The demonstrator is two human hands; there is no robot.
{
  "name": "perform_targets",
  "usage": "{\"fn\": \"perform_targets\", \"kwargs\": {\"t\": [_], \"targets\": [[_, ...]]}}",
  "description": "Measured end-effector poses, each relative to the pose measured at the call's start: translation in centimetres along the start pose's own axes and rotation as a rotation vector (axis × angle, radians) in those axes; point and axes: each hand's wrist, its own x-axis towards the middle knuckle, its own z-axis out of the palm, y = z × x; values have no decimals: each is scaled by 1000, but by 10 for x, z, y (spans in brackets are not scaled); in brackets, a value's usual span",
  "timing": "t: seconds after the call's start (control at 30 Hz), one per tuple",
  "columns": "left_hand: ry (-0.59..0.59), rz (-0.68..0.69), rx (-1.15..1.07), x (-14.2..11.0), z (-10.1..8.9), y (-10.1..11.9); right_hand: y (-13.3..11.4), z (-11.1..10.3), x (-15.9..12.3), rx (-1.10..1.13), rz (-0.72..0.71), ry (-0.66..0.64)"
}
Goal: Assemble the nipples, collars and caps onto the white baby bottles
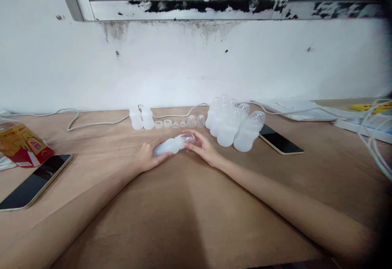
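A frosted white baby bottle (168,147) lies tilted on its side just above the table, its capped end towards the right. My left hand (150,154) is wrapped round the body of the bottle. At the other end, my right hand (202,146) grips the clear dome cap (188,138) between thumb and fingers. The cap sits at the bottle's neck; whether it is fully seated I cannot tell. Behind my hands stands a row of loose parts: collar rings (167,123), clear nipples (183,124) and dome caps (200,121).
Two uncapped bottles (148,118) stand at the back left of the row. Several capped bottles (226,130) cluster at the right, one leaning. Phones lie at left (36,181) and right (280,139). A red-yellow carton (26,144) stands far left; a white cable (101,123) runs along the wall.
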Motion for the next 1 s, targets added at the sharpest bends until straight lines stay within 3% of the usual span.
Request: {"fn": "perform_targets", "kwargs": {"t": [0.13, 0.3, 0.53, 0.6, 0.8, 1.0], "targets": [[-81, -65, -144, 3, -4, 5, -1, 0, 0, 8, 31, -31], [-259, -245, -414, 8, -12, 9, -4, 0, -3, 17, 14, -73], [-627, -484, -1025, 16, -20, 6, -15, 4, -3, -12, -60, -117], [-606, -431, -999, 15, -19, 10, -16, 5, -1, 20, -79, -78], [-420, -85, -670, 8, -5, 32, -19, 3, 3, 51, -40, -36], [-17, 86, -202, 3, 13, 35, -38, 12, 0, -280, -263, -31]]}}
